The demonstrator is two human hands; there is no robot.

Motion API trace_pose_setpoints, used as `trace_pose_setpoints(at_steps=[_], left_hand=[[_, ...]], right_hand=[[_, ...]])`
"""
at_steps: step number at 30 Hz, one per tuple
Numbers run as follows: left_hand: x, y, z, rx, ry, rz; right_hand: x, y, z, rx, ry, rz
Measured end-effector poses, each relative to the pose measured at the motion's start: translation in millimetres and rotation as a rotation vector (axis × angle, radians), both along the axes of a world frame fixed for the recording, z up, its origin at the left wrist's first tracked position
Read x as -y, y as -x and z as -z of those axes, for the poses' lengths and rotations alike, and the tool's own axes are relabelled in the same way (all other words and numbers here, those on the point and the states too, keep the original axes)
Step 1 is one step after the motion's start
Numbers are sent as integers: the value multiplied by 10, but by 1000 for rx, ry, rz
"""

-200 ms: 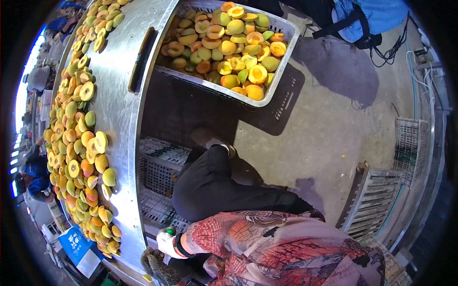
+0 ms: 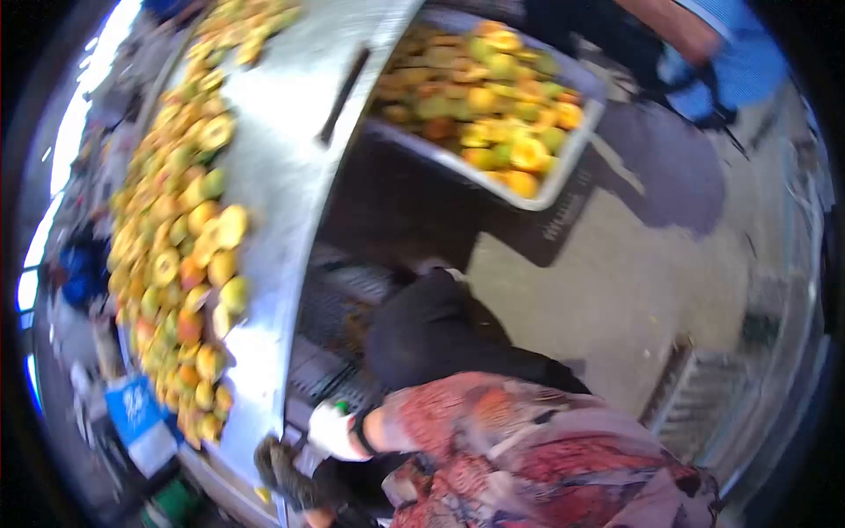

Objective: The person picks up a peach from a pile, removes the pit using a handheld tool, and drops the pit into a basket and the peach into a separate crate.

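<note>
Apricots (image 2: 165,266), many halved, lie heaped along the metal desk (image 2: 273,141). Near its edge are my dark-gloved left hand (image 2: 286,475) and white-gloved right hand (image 2: 333,431); I cannot tell whether the fingers grip anything.

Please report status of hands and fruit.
Left hand, right hand: gloved, near table, grip blurred. Small green item at right hand. Cut fruit heaped on table. No obstacle visible.

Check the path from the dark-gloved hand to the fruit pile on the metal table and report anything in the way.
Nothing visible blocks it: only the shiny surface of the metal table shows between the dark-gloved hand and the fruit pile, though the view is blurred.
</note>
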State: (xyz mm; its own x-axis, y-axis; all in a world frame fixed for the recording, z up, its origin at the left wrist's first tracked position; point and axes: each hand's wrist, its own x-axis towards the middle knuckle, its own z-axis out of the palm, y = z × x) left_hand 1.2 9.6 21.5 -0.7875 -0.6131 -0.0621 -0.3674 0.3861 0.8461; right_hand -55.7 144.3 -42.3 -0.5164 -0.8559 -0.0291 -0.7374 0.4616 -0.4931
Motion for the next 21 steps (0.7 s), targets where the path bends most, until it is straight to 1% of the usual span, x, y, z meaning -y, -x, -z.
trace_pose_setpoints(at_steps=[1,2,3,4,5,6,7,8,9,10,11,12,13,15,16,17,18,19,20,21], left_hand=[[-55,118,-95,16,-29,-9],[-166,242,-157,-118,73,90],[-49,353,-202,-82,84,149],[6,465,-227,-102,-4,107],[77,612,-248,-84,-19,134],[124,774,-224,-61,-41,118],[139,913,-246,-74,-60,149],[196,1066,-205,-71,43,204],[444,1241,-40,18,272,319],[504,1391,96,-3,356,362],[508,1554,230,-85,345,335],[355,1714,118,9,366,341],[380,1884,195,95,498,336],[375,2183,279,202,487,317],[335,2291,271,190,485,312],[288,2379,265,296,593,256],[265,2435,265,403,698,197],[333,2482,365,395,690,193],[455,2530,532,408,619,245],[474,2540,542,423,550,296]], right_hand=[[-57,-29,72,10,140,133],[-105,-12,101,-37,176,103],[-150,20,105,-77,213,76],[-186,33,89,-102,218,95],[-228,69,90,-125,215,127],[-347,151,-31,-123,192,46],[-429,218,-160,-138,166,-23],[-388,200,-91,-189,224,-14],[-326,176,-53,-186,133,-16],[-318,162,-44,-198,118,-44],[-325,170,-44,-210,103,-67],[-349,198,-92,-162,100,-101],[-367,209,-131,-174,99,-109],[-398,240,-204,-196,49,-162],[-406,273,-248,-132,53,-183],[-407,297,-291,-142,46,-184],[-411,317,-332,-96,30,-197],[-418,334,-349,-48,14,-210],[-421,342,-346,-50,28,-199],[-432,365,-363,-54,24,-204]])
